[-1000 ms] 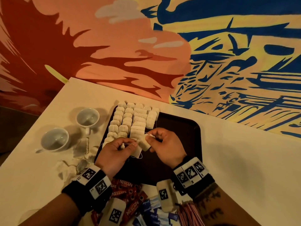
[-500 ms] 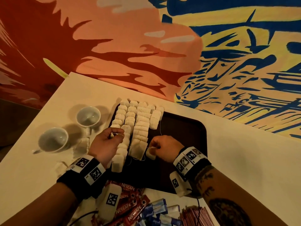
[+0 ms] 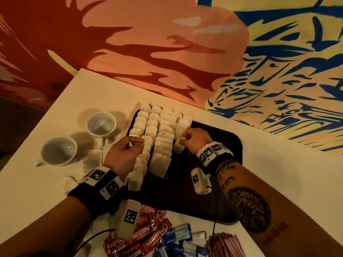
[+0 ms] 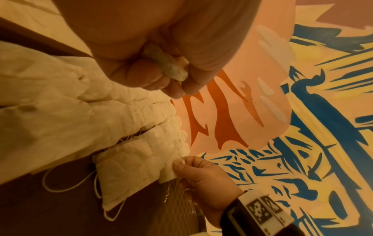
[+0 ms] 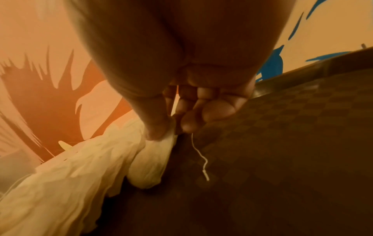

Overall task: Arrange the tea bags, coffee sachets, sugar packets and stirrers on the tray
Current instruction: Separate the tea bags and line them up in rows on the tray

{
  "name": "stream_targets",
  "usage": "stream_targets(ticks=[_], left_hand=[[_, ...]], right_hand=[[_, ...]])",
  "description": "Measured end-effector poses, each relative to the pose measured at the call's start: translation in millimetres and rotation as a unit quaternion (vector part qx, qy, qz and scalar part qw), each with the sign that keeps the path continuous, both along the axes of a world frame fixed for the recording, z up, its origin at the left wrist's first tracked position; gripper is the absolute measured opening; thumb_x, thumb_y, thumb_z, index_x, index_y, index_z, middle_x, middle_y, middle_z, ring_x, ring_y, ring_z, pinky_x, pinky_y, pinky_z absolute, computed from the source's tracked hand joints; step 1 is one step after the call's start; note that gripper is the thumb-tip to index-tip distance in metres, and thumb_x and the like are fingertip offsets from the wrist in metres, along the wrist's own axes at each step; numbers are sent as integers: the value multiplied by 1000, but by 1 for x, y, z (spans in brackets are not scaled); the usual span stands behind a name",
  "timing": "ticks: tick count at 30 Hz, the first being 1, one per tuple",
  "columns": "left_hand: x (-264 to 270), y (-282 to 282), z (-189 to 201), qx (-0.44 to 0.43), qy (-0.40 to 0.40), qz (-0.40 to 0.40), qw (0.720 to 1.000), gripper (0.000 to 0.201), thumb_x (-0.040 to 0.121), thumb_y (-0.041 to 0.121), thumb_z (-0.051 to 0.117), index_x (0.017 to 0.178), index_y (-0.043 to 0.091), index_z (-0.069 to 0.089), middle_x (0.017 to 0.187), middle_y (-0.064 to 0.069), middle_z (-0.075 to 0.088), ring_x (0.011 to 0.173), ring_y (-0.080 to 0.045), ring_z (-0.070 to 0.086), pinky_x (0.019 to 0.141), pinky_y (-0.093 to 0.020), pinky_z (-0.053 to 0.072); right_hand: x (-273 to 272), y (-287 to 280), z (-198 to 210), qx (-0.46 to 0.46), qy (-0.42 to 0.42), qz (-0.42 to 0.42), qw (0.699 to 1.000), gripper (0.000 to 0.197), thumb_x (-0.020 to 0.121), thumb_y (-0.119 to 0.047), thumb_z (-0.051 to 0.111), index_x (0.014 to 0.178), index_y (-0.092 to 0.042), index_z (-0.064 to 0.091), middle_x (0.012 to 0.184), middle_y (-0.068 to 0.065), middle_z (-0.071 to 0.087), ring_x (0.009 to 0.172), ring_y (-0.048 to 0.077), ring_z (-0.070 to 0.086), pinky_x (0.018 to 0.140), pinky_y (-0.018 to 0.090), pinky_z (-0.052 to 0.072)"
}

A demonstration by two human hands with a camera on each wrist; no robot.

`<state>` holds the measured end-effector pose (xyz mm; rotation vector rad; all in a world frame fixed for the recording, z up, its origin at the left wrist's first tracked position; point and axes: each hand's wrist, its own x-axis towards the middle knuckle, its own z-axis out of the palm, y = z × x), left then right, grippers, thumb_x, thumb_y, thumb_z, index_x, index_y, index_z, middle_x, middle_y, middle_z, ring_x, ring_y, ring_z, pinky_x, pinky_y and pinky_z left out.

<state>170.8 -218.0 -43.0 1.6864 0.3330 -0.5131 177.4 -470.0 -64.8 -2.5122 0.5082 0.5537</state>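
Note:
A dark brown tray [image 3: 213,164] lies on the pale table, with several rows of white tea bags [image 3: 163,134] packed on its left part. My left hand [image 3: 132,144] hovers over the leftmost rows, its fingers curled round a small crumpled tea bag [image 4: 165,63] with a string trailing from it. My right hand [image 3: 182,139] pinches the top of another tea bag [image 3: 178,148] beside the rightmost row. In the right wrist view that tea bag [image 5: 149,167] rests on the tray, and a loose string [image 5: 199,156] hangs from my fingers.
Two white cups [image 3: 101,124] [image 3: 58,151] stand left of the tray, with loose tea bags [image 3: 94,156] near them. Red Nescafe sachets [image 3: 148,232], blue sugar packets [image 3: 181,238] and a bundle of stirrers [image 3: 224,245] lie at the table's front edge. A painted wall runs behind.
The hands, close together over the tray's front a second ago, have parted. The left went to the left rows; the right carried its tea bag farther back beside the rightmost row.

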Motion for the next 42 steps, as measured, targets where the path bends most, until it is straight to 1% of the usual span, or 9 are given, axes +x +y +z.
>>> stream_targets(ticks=[11, 17, 20, 24, 26, 31, 34, 37, 42], left_hand=[[-5, -9, 13, -36, 82, -10, 996, 14, 91, 33, 63, 96, 20, 66, 85, -2, 65, 68, -17, 54, 59, -31, 42], [-2, -14, 20, -63, 148, -14, 987, 35, 90, -8, 42, 107, 15, 62, 84, -6, 64, 69, -19, 60, 56, -28, 51], [-11, -12, 20, -96, 91, -55, 990, 38, 94, -12, 41, 124, 7, 53, 78, -4, 64, 60, -12, 61, 55, -27, 50], [-18, -15, 15, -55, 12, -121, 991, 66, 90, -5, 60, 146, 21, 38, 99, -3, 73, 95, -14, 70, 79, -37, 60], [-21, -18, 21, -15, -18, -154, 988, 82, 86, 4, 67, 154, 27, 27, 101, -2, 75, 96, -14, 71, 88, -41, 58], [-37, -24, 43, 64, -84, -242, 965, 101, 85, 16, 73, 158, 25, 4, 101, 13, 72, 90, 1, 66, 81, -14, 52], [-46, -22, 43, 72, -106, -247, 961, 87, 86, 22, 73, 155, 28, 21, 107, 10, 72, 91, 0, 65, 81, -11, 50], [-56, -21, 42, 44, -97, -222, 969, 30, 90, 20, 70, 118, 21, 61, 101, 0, 74, 82, -10, 72, 75, -24, 60], [-66, -16, 42, 31, -96, -230, 968, 14, 87, 25, 74, 93, 14, 67, 86, 0, 76, 77, -24, 74, 71, -38, 62]], right_hand=[[21, 4, 1, -47, -7, 10, 999, 15, 85, -35, 76, 92, -24, 69, 95, -7, 63, 90, 14, 59, 77, 24, 43], [18, 4, 8, -43, -41, -34, 998, 40, 82, -35, 78, 116, -20, 64, 113, 1, 65, 103, 18, 62, 91, 28, 49], [2, 13, 24, -35, -124, -60, 990, 36, 87, -40, 72, 116, -21, 64, 113, 0, 66, 101, 15, 62, 86, 24, 45], [-34, 45, 45, 102, -154, -55, 981, 28, 90, -49, 66, 110, -28, 67, 104, -8, 70, 94, 11, 65, 87, 29, 53], [-53, 60, 47, 170, -142, -39, 974, 35, 87, -55, 67, 112, -31, 67, 101, -10, 70, 89, 9, 66, 84, 31, 55], [-90, 76, 41, 196, -210, -74, 955, 27, 84, -46, 74, 99, -23, 74, 94, -3, 71, 84, 10, 67, 75, 27, 53], [-105, 75, 46, 229, -232, -130, 936, 13, 88, -28, 74, 89, -16, 73, 85, 3, 73, 81, 20, 68, 74, 32, 54], [-115, 77, 54, 252, -243, -156, 924, 7, 88, -25, 74, 84, -19, 71, 85, 3, 74, 84, 23, 69, 78, 37, 55], [-125, 79, 64, 275, -243, -140, 920, 8, 89, -24, 74, 95, -28, 71, 92, -3, 75, 86, 12, 70, 79, 27, 56]])
